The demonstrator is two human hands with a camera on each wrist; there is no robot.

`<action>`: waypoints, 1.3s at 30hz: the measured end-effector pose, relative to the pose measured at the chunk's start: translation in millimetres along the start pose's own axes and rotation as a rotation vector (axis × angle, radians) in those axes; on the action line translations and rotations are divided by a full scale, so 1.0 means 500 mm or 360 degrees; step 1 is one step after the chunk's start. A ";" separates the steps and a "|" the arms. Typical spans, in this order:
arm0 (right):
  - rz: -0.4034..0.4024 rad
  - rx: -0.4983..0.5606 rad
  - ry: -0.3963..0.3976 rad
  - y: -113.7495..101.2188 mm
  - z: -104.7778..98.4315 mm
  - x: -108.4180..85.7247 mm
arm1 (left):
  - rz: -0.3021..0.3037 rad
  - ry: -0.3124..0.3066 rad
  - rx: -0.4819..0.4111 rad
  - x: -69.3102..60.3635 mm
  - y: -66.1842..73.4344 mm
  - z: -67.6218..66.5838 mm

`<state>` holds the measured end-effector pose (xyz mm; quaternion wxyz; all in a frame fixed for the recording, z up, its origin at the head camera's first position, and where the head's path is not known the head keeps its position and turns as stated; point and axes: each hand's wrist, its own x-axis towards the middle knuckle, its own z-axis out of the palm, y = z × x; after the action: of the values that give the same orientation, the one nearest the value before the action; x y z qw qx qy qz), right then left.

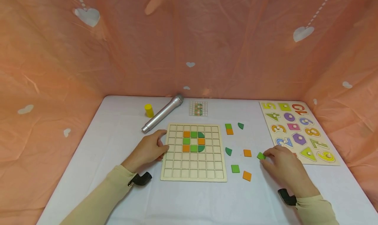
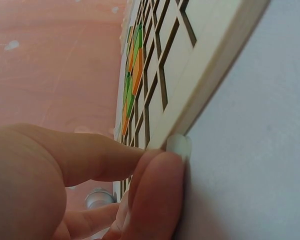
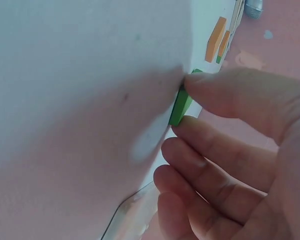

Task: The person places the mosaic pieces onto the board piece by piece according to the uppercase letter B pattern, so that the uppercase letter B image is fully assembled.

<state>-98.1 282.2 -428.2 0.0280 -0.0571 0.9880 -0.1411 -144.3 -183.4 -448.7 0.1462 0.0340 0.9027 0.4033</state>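
Note:
A wooden grid board (image 1: 193, 172) lies flat on the table, with orange, light green and dark green tiles (image 1: 194, 134) set in a ring in its cells. My left hand (image 1: 148, 149) holds the board's left edge; in the left wrist view, fingertips (image 2: 162, 172) meet at that edge. Over to the right, my right hand (image 1: 284, 166) pinches a light green square tile (image 3: 181, 105) between thumb and index finger, low over the white cloth. Its other fingers are loosely curled. Near it are an orange square (image 1: 247, 153) and another orange square (image 1: 247, 176).
More loose tiles lie right of the board: a green square (image 1: 235, 168), dark green quarter-rounds (image 1: 228, 151) and a green-orange pair (image 1: 229, 129). A pattern card (image 1: 198, 108), silver microphone (image 1: 162, 114) and yellow cylinder (image 1: 149, 110) are behind. A number puzzle (image 1: 299, 129) lies far right.

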 end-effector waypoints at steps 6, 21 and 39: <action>-0.0029 0.0017 0.0019 -0.003 -0.009 0.014 | -0.0005 -0.0001 0.0009 0.001 0.002 -0.003; -0.0380 0.0092 0.0096 -0.195 0.034 0.098 | -0.0019 0.0004 0.0002 -0.001 0.002 -0.005; -0.0862 0.0067 0.0053 -0.395 0.114 0.115 | 0.0012 0.0005 0.0005 -0.004 0.002 -0.004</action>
<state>-130.2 71.4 -429.3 -0.0257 -0.3164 0.9338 -0.1649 -143.0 -184.4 -446.4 0.1433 0.0371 0.9034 0.4023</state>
